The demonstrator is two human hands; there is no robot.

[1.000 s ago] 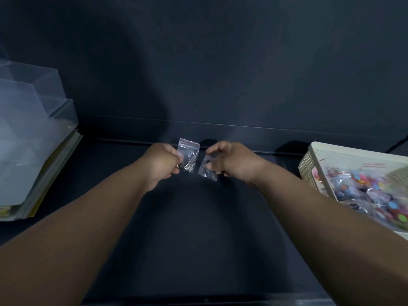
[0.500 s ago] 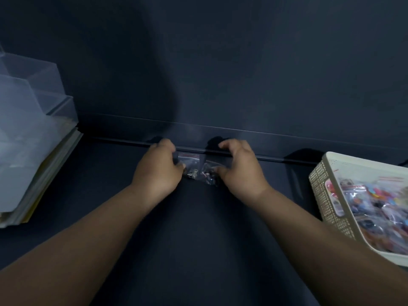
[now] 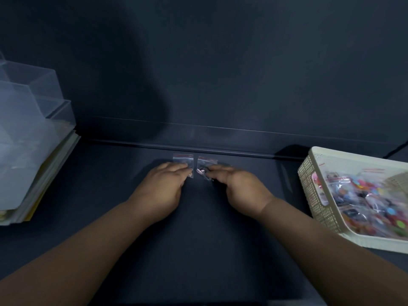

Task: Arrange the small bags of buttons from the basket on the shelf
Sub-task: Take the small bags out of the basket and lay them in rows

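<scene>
both hands [image 3: 198, 191] flat (palms down), fingers extended

We see a dim scene: the dark blue-grey shelf surface [image 3: 198, 250] and the matching dark back wall [image 3: 242, 62] swallow most of the light. A large soft shadow [image 3: 141, 85] falls on the wall left of centre, so light seems to come from behind us. A faint glare streak lies along the wall's low ledge [image 3: 220, 131]. The cream perforated plastic basket [image 3: 318, 195] at right is smeared by blur, its colourful contents indistinct. The frosted translucent plastic boxes [image 3: 28, 120] at left look hazy, and straight lines bow near the edges.
</scene>
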